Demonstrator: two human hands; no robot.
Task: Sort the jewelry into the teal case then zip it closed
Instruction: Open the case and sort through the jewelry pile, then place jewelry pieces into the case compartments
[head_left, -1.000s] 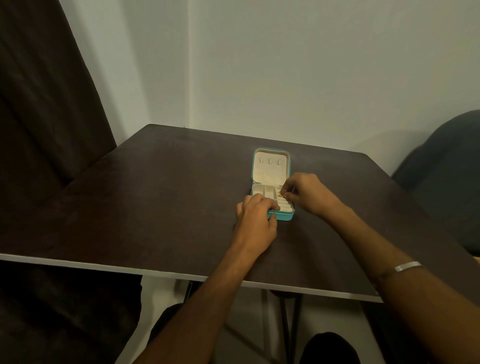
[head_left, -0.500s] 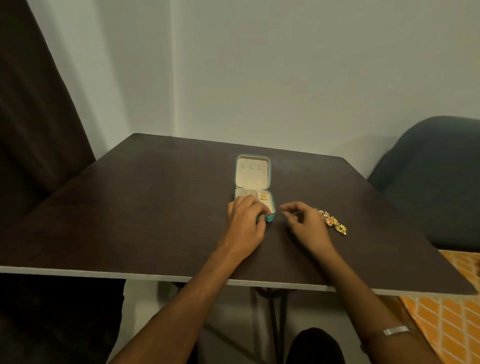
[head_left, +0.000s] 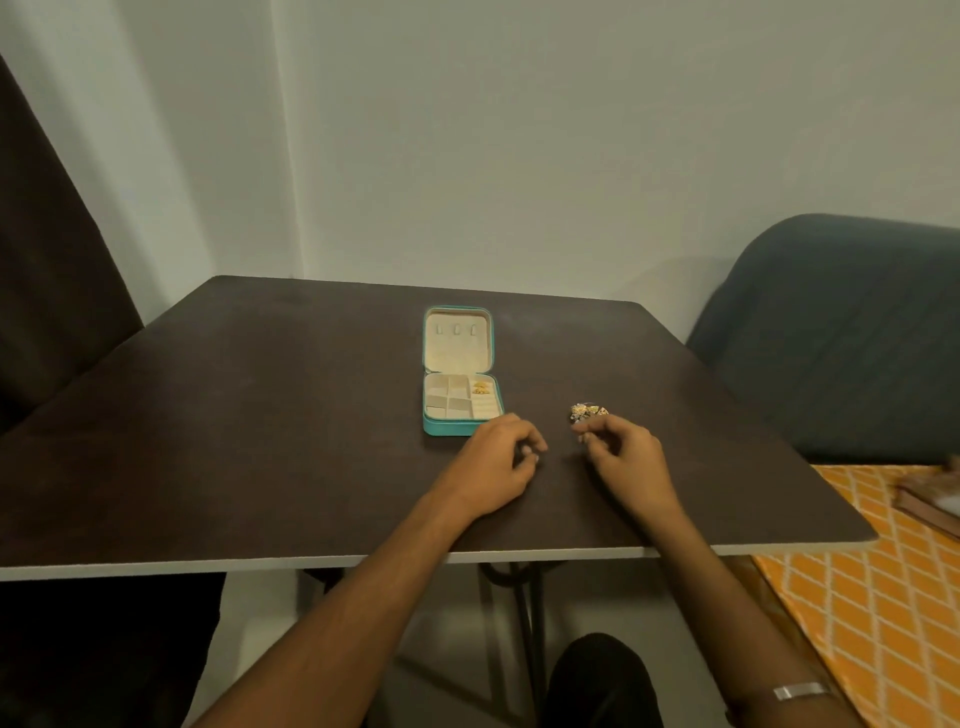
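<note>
Teal jewelry case (head_left: 451, 426): open flat near the middle of the dark surface (head_left: 260, 415), lid back, cream divided tray; gold piece (head_left: 481, 387) in far right compartment. Loose gold jewelry (head_left: 588, 411): on the surface right of the case, just beyond the right hand (head_left: 626, 457). Right hand: fingers curled, pinched together; whether they hold anything cannot be told. Left hand (head_left: 493, 465): loosely curled, empty, beside the case's near right corner.

- Your right hand (head_left: 626, 457) covers part of the gold jewelry pile (head_left: 588, 411); single pieces are too small to tell.
- Your left hand (head_left: 498, 465) curls, hiding its fingertips.
- The picture's right edge cuts the tray (head_left: 932, 501).
</note>
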